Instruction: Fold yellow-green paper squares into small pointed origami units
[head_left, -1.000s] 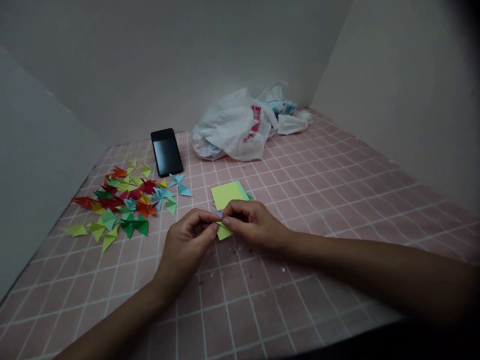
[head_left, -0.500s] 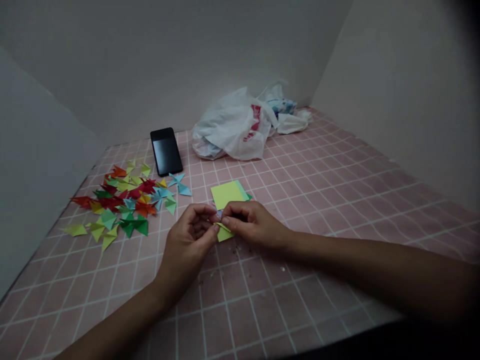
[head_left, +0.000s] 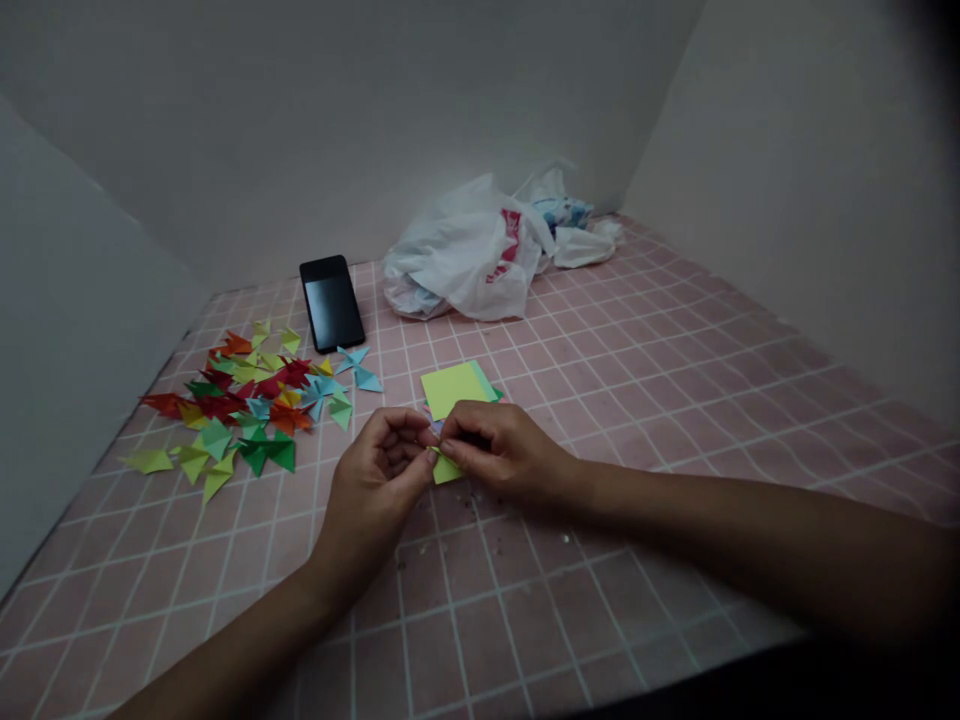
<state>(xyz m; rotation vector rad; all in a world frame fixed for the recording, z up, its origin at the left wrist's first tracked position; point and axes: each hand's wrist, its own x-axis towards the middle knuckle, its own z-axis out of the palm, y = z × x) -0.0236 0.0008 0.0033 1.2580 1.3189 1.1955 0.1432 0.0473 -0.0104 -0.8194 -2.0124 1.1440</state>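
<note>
Left hand (head_left: 375,472) and right hand (head_left: 504,452) meet, fingers (head_left: 459,452) clamped on a small yellow-green paper (head_left: 448,469) between them. Judged light, thin, crease-prone; best gripped at its edges.

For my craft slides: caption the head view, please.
Left hand and right hand pinch a yellow-green paper beside a paper stack and folded triangles.

Left hand (head_left: 375,478) and right hand (head_left: 501,447) pinch a yellow-green paper piece (head_left: 445,468) over the pink tiled table (head_left: 637,360).
</note>
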